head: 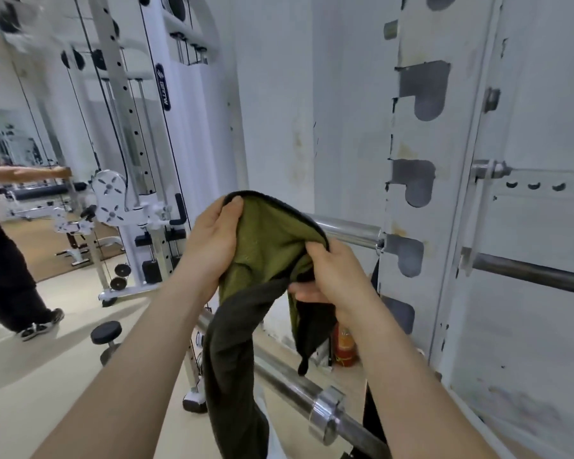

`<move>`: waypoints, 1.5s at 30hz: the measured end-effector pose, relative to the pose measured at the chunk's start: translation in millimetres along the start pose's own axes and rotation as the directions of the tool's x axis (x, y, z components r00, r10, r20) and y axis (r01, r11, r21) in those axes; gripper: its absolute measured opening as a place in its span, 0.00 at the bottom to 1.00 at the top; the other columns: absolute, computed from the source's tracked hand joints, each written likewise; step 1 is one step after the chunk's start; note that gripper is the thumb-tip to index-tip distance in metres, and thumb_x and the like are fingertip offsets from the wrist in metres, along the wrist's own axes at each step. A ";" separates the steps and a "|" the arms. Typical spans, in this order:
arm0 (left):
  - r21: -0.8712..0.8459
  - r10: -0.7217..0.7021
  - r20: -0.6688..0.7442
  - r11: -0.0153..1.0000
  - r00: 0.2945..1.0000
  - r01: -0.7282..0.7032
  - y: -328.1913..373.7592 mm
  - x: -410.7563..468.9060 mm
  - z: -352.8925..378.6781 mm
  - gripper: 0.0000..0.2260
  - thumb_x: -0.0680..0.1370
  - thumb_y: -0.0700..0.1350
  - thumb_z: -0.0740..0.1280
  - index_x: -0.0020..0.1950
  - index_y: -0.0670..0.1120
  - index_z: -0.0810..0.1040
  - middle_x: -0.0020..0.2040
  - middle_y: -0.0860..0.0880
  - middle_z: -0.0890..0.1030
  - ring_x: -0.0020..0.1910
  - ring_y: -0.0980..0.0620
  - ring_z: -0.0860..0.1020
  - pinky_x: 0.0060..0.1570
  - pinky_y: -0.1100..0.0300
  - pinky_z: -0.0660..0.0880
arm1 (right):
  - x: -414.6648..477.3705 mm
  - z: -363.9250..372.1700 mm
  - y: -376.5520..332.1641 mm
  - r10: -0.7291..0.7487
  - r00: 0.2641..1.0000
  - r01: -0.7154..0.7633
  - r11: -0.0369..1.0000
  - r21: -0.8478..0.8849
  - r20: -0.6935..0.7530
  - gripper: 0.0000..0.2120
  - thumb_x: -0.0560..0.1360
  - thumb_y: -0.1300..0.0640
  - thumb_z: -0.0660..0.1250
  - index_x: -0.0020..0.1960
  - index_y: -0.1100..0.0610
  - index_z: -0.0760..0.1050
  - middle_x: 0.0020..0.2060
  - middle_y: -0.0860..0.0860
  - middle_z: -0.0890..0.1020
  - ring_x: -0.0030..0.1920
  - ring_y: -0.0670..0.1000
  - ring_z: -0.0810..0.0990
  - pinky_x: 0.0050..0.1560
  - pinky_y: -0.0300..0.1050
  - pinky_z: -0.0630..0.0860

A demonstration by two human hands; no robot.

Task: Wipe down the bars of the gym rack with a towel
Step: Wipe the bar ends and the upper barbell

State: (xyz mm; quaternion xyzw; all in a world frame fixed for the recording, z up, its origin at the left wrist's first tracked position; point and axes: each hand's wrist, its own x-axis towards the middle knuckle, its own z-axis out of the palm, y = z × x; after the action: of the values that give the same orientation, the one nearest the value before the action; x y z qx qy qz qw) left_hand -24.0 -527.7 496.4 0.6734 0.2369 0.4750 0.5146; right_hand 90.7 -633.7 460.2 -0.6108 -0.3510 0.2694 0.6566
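An olive-green towel [267,246] with a dark underside hangs between my hands in the middle of the view. My left hand [212,243] grips its upper left edge, thumb on top. My right hand [332,276] pinches its right edge, fingers curled into the fabric. The towel's long dark tail droops down past a lower steel barbell [325,415]. Behind the towel a chrome bar [348,231] runs right into the white rack upright [411,144] with hook-shaped slots. Another steel bar [531,273] continues right of the upright.
A white cable machine [136,193] stands at the left. A person in dark trousers [4,260] stands at the far left edge, arm stretched out. A black dumbbell [106,336] lies on the floor. A red extinguisher [345,346] sits by the wall.
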 end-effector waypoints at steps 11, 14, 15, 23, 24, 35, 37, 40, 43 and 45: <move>-0.025 -0.039 0.090 0.999 0.995 0.041 -62.2 75.4 25.8 0.12 0.82 0.54 0.57 0.50 0.53 0.79 0.52 0.48 0.82 0.53 0.50 0.80 0.60 0.48 0.75 | 83.5 22.5 -17.6 -0.299 0.852 0.333 0.943 0.005 -0.430 0.26 0.81 0.57 0.54 0.77 0.47 0.53 0.73 0.49 0.57 0.69 0.50 0.64 0.64 0.39 0.59; -0.065 -0.018 0.144 0.998 0.989 0.027 -73.8 112.9 31.6 0.13 0.81 0.55 0.58 0.52 0.50 0.79 0.53 0.45 0.82 0.53 0.47 0.80 0.60 0.45 0.75 | 113.6 26.0 -27.0 -0.432 0.756 0.404 0.899 -0.170 -0.491 0.27 0.81 0.58 0.54 0.78 0.48 0.51 0.72 0.48 0.57 0.61 0.43 0.64 0.61 0.34 0.59; -0.091 -0.010 0.162 0.995 0.987 0.026 -78.1 127.9 31.5 0.14 0.81 0.55 0.58 0.53 0.49 0.79 0.53 0.45 0.82 0.54 0.47 0.80 0.60 0.44 0.75 | 126.7 28.6 -31.7 -0.481 0.723 0.414 0.876 -0.247 -0.495 0.28 0.81 0.58 0.54 0.78 0.49 0.50 0.71 0.48 0.57 0.58 0.40 0.62 0.60 0.32 0.58; 0.000 -0.014 0.480 1.000 0.877 0.016 -140.0 264.5 22.5 0.14 0.83 0.54 0.54 0.56 0.49 0.76 0.51 0.51 0.80 0.51 0.52 0.79 0.48 0.60 0.76 | 287.6 47.6 -25.3 -0.495 0.806 0.066 0.620 -0.782 -0.325 0.41 0.76 0.51 0.62 0.78 0.47 0.38 0.74 0.53 0.59 0.67 0.53 0.68 0.65 0.43 0.67; 0.077 -0.057 0.562 0.997 0.825 0.016 -154.5 276.4 19.6 0.13 0.83 0.53 0.54 0.57 0.49 0.75 0.51 0.52 0.80 0.51 0.53 0.79 0.46 0.62 0.75 | 303.8 45.0 -10.2 -0.349 0.888 -0.061 0.559 -0.827 -0.301 0.42 0.75 0.46 0.62 0.78 0.47 0.38 0.73 0.54 0.63 0.66 0.55 0.70 0.66 0.51 0.69; 0.001 -0.024 0.616 1.000 0.787 0.029 -246.8 346.1 31.9 0.10 0.77 0.44 0.64 0.56 0.57 0.77 0.47 0.51 0.80 0.45 0.52 0.80 0.43 0.59 0.76 | 359.7 69.6 73.8 -0.228 0.950 -0.260 -0.204 -0.944 -0.213 0.34 0.63 0.26 0.65 0.55 0.52 0.66 0.44 0.48 0.77 0.44 0.52 0.78 0.37 0.46 0.66; -0.098 -0.083 0.636 0.977 0.767 0.187 -249.9 352.9 35.3 0.12 0.76 0.43 0.67 0.57 0.56 0.74 0.51 0.49 0.80 0.48 0.50 0.81 0.47 0.55 0.79 | 356.3 64.4 77.8 -0.295 0.940 -0.239 -0.206 -0.949 -0.173 0.32 0.66 0.28 0.63 0.58 0.50 0.65 0.42 0.48 0.77 0.41 0.53 0.78 0.36 0.46 0.65; -0.156 -0.136 0.756 0.913 0.640 0.378 -255.6 361.8 37.0 0.15 0.78 0.47 0.67 0.65 0.53 0.74 0.57 0.50 0.79 0.55 0.52 0.79 0.54 0.57 0.77 | 329.1 31.8 71.1 -0.247 0.946 -0.258 -0.179 -0.949 -0.210 0.29 0.68 0.30 0.63 0.60 0.46 0.63 0.41 0.47 0.78 0.39 0.51 0.77 0.38 0.46 0.72; -0.103 -0.097 0.779 0.955 0.620 0.279 -263.4 366.0 40.4 0.14 0.80 0.52 0.64 0.65 0.53 0.76 0.59 0.52 0.79 0.59 0.54 0.77 0.57 0.56 0.76 | 300.4 10.7 65.9 -0.196 0.903 -0.417 -0.193 -0.888 -0.382 0.26 0.66 0.32 0.65 0.56 0.46 0.65 0.41 0.46 0.75 0.42 0.50 0.76 0.41 0.46 0.68; -0.079 -0.036 0.773 0.985 0.634 0.152 -263.7 366.8 44.3 0.13 0.80 0.54 0.63 0.63 0.52 0.78 0.57 0.53 0.80 0.57 0.53 0.78 0.58 0.53 0.76 | 313.3 22.6 71.6 -0.254 0.890 -0.436 -0.224 -0.872 -0.379 0.27 0.65 0.35 0.68 0.57 0.49 0.67 0.46 0.48 0.75 0.46 0.52 0.74 0.44 0.48 0.69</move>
State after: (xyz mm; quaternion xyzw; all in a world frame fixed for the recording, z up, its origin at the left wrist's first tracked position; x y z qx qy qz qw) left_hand 220.1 -157.7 398.6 0.7610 -0.0026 0.1313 0.6353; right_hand 268.8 -366.9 430.7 -0.9537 -0.2210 -0.2006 -0.0363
